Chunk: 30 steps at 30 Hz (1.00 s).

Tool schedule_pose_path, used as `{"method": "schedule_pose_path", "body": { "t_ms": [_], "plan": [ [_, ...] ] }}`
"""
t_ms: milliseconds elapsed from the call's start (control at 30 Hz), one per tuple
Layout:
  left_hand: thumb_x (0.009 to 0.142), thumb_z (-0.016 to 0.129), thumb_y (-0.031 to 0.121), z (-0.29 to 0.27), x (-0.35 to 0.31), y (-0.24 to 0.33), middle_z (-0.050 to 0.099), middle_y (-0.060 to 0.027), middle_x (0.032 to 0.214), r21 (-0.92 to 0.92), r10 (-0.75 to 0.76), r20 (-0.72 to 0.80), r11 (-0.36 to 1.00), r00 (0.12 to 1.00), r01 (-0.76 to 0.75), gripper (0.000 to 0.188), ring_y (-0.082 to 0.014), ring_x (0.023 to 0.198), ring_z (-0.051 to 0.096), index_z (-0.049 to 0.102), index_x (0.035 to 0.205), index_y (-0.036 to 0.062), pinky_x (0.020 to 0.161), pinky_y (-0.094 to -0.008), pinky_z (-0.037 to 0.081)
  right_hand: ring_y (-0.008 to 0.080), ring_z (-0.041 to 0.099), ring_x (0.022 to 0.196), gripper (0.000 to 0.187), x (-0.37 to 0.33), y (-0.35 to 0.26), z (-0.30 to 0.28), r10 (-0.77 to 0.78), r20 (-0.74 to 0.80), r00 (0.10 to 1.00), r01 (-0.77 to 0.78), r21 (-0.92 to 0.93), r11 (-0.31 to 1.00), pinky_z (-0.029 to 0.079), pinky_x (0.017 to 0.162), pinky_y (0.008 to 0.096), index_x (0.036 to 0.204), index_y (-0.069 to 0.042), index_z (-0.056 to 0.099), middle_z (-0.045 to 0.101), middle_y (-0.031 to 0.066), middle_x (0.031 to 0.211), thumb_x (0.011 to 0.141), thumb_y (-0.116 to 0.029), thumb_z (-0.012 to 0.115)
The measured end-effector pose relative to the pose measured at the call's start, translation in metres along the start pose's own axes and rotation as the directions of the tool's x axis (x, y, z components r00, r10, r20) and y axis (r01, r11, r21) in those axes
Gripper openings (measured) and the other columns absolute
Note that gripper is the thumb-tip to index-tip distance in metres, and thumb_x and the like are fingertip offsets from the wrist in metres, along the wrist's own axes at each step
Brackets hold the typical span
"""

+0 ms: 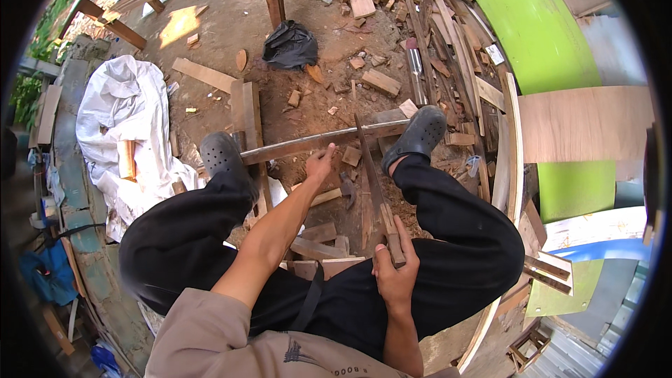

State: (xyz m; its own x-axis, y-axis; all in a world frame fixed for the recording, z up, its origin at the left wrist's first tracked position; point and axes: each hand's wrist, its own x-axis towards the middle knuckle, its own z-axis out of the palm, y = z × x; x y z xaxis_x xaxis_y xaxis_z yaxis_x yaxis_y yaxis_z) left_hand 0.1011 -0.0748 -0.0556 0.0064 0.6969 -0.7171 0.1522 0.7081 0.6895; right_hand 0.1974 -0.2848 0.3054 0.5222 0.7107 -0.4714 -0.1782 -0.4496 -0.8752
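Note:
A long narrow wooden strip (294, 147) lies crosswise between my two dark clogs, with a pale upper edge. My left hand (320, 162) reaches its near side; the index finger is stretched out and seems to touch the wood, the other fingers partly curled. My right hand (396, 266) is closed round the wooden handle of a handsaw (374, 178) above my right thigh. The saw's long brown blade points away from me, and its far end crosses the strip right of my left hand. Whether the teeth touch the wood I cannot tell.
A dark hammer-like head (347, 189) lies below the strip. Offcuts and long boards (448, 49) crowd the right side. A black plastic bag (290, 45) sits farther off, a white sack (126, 119) at left. Green panels (532, 35) stand at far right.

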Motion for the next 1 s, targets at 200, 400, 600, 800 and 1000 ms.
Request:
{"method": "schedule_pose_path", "body": {
  "t_ms": [200,400,600,800,1000],
  "plan": [
    [0.103,0.066,0.039,-0.032,0.036,-0.017,0.077,-0.0049,0.095,-0.038,0.037,-0.086,0.998,0.996,-0.04,0.038,-0.0127,0.081,0.072,0.077,0.104,0.0024,0.065,-0.0284,0.056,0.0036,0.053,0.064,0.057,0.001,0.009,0.019,-0.008,0.082,0.997,0.006,0.02,1.0,0.043,0.054,0.0204,0.151,0.0,0.051,0.068,0.0034,0.1,0.095,0.004,0.061],
    [0.103,0.066,0.029,0.015,-0.003,0.004,0.077,-0.0027,0.092,-0.259,-0.097,-0.053,0.963,0.994,0.08,0.024,-0.0127,0.08,0.072,0.076,0.101,0.0075,0.062,-0.0307,0.053,0.0041,0.051,0.059,0.058,0.003,0.017,0.011,-0.006,0.031,0.999,0.007,-0.021,1.0,0.042,0.051,0.0211,0.152,-0.002,0.051,0.066,0.0006,0.091,0.095,0.003,0.062],
    [0.101,0.066,0.033,-0.005,-0.006,0.003,0.075,-0.0078,0.088,-0.127,-0.042,-0.049,0.991,0.998,0.035,0.026,-0.0193,0.077,0.07,0.074,0.103,0.0083,0.071,-0.037,0.054,0.0057,0.05,0.053,0.059,0.005,0.016,0.022,-0.025,0.074,0.997,0.029,-0.057,0.998,0.042,0.047,0.0228,0.154,0.0,0.046,0.061,0.0026,0.08,0.096,0.004,0.056],
    [0.102,0.057,0.049,-0.015,-0.062,0.061,0.074,-0.02,0.104,0.614,0.482,0.106,0.657,0.87,-0.439,0.046,-0.0368,0.097,0.07,0.072,0.11,0.0055,0.088,-0.0486,0.053,0.0048,0.051,0.058,0.058,0.006,0.015,0.018,0.012,0.031,0.999,-0.012,-0.014,1.0,0.043,0.05,0.022,0.152,-0.002,0.05,0.066,0.0021,0.089,0.095,0.002,0.061],
    [0.092,0.057,0.07,-0.081,-0.008,0.108,0.062,-0.0233,0.14,0.803,0.524,0.396,0.2,0.754,-0.561,0.079,-0.0385,0.124,0.062,0.061,0.139,0.0065,0.103,-0.0492,0.049,0.0051,0.05,0.054,0.059,0.01,0.02,0.018,0.015,0.033,0.999,-0.014,-0.035,0.999,0.042,0.048,0.0225,0.153,0.0,0.047,0.066,0.004,0.086,0.096,0.003,0.058]
  ]
}}
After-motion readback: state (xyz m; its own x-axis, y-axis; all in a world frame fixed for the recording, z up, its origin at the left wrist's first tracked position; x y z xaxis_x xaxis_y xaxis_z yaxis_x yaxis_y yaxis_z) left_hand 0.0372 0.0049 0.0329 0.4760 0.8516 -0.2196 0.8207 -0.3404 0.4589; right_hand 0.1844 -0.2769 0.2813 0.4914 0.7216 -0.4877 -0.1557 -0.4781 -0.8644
